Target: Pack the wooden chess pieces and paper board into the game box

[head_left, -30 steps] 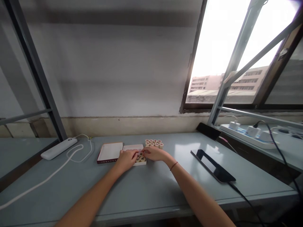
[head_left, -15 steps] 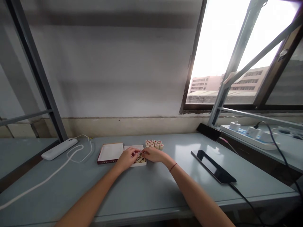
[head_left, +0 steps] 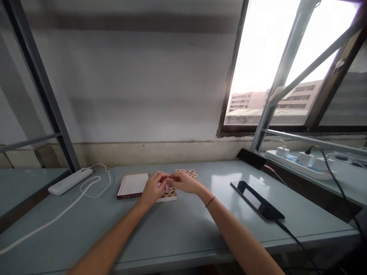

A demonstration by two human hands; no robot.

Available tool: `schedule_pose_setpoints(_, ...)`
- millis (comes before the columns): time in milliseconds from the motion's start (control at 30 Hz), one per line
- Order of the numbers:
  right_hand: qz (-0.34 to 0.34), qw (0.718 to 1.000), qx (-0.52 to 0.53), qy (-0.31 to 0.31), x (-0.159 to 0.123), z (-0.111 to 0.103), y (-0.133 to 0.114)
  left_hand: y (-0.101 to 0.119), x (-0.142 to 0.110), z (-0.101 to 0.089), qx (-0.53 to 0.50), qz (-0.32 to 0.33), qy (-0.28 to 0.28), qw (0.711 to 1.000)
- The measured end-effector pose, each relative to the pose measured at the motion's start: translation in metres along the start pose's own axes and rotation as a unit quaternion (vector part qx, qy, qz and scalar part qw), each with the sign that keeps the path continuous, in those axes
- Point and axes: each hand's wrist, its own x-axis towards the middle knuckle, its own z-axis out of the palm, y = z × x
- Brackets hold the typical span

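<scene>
Over a small white box (head_left: 171,198) my left hand (head_left: 153,188) and my right hand (head_left: 185,182) meet with fingertips almost touching. Both hands are closed in a pinch, and whatever sits between the fingers is hidden. Round wooden Chinese chess pieces (head_left: 172,193) with dark characters lie inside the box, partly covered by my hands. Just behind my right hand, several more chess pieces with red characters (head_left: 193,171) stand grouped on the table. A shallow red-sided tray with a white inside (head_left: 133,184), likely the box's lid, lies left of my left hand.
To the right lies a black tablet-like device (head_left: 258,200) with a cable. A white power strip (head_left: 298,165) with plugs is beyond it. On the left rest a white elongated device (head_left: 70,181) and a white cord (head_left: 57,217). Metal frame posts (head_left: 43,80) rise at both sides.
Both hands have lifted slightly above the box and drawn closer together. My right hand now covers more of the grouped chess pieces behind it. The view has shifted a little.
</scene>
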Motion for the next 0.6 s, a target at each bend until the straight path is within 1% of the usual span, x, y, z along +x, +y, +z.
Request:
schedule_pose_setpoints(67,0.033,0.999,0.006,0.025,-0.002,-0.009,0.005,0.001,0.000,0.000,-0.003,-0.009,-0.006,1.000)
schedule_pose_setpoints(133,0.089,0.995,0.005,0.055,-0.005,-0.022,0.017,0.000,-0.001,0.000,0.009,-0.018,-0.023,1.000)
schedule_pose_setpoints(167,0.120,0.991,0.000,0.060,-0.007,-0.029,0.024,-0.001,-0.001,0.000,0.022,-0.020,-0.033,0.999)
schedule_pose_setpoints(200,0.151,0.987,-0.007,0.054,-0.009,-0.036,0.031,-0.002,-0.001,0.000,0.036,-0.021,-0.043,0.998)
schedule_pose_setpoints(267,0.223,0.975,-0.022,0.004,-0.013,-0.046,0.044,-0.004,-0.001,-0.001,0.058,-0.025,-0.056,0.996)
schedule_pose_setpoints(367,0.297,0.952,-0.017,-0.068,-0.017,-0.053,0.054,-0.007,-0.002,-0.001,0.076,-0.031,-0.068,0.994)
schedule_pose_setpoints(467,0.330,0.940,-0.002,-0.089,-0.017,-0.052,0.055,-0.011,-0.003,0.000,0.091,-0.034,-0.076,0.992)
schedule_pose_setpoints(600,0.345,0.934,-0.021,-0.091,-0.017,-0.052,0.056,-0.015,-0.003,0.001,0.104,-0.028,-0.086,0.990)
